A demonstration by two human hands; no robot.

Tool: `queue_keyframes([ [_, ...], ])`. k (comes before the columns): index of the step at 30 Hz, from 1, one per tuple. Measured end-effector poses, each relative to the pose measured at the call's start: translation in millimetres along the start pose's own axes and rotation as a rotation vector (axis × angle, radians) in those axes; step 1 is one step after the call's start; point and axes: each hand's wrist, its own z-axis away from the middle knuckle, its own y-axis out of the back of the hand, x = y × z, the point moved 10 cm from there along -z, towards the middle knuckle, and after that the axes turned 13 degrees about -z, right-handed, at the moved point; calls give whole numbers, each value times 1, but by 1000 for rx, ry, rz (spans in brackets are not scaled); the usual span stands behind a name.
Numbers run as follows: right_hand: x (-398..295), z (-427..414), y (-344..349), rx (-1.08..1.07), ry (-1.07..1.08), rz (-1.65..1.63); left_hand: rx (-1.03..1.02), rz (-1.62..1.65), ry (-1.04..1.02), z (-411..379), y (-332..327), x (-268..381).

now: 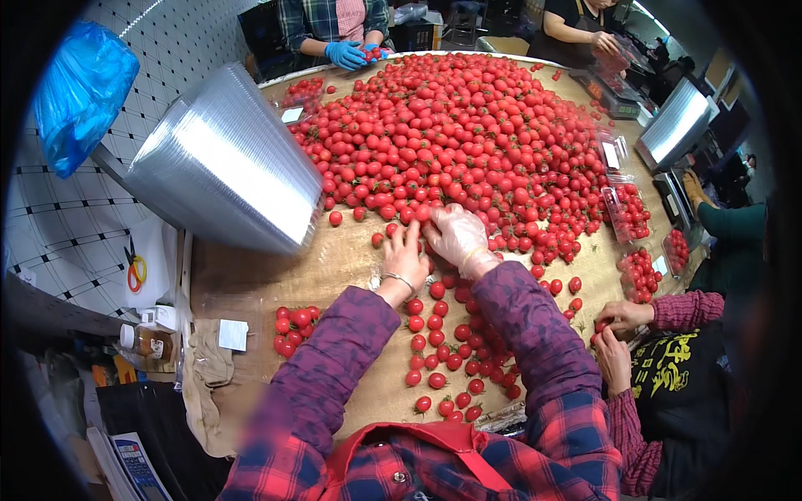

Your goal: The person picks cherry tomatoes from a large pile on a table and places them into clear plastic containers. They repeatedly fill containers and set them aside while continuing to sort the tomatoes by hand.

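A large heap of red cherry tomatoes covers the far part of the wooden table. At its near edge, my left hand, bare with a silver bracelet, reaches among tomatoes with fingers apart. Close beside it, my right hand wears a clear plastic glove and bends over the tomatoes; its fingertips are partly hidden. Loose tomatoes lie between my forearms, some in rough rows. Left of my left sleeve sits an open clear plastic clamshell box with several tomatoes in one half and a white label on the other.
A tall stack of clear plastic boxes leans at the left. Filled clamshells line the right side near a scale. Co-workers' hands and blue-gloved hands handle tomatoes. Scissors and a bottle are at the left.
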Motion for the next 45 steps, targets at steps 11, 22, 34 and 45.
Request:
queue_keyframes([
  [11, 28, 126, 25, 61, 36, -153, -132, 105, -281, 100, -10, 85],
  [22, 53, 105, 60, 174, 27, -155, 5, 181, -120, 81, 51, 41],
  [34, -30, -43, -8, 75, 67, 35, 128, -159, 183, -31, 72, -118],
  [45, -5, -21, -42, -166, -166, -169, 136, -23, 276, -65, 53, -123],
])
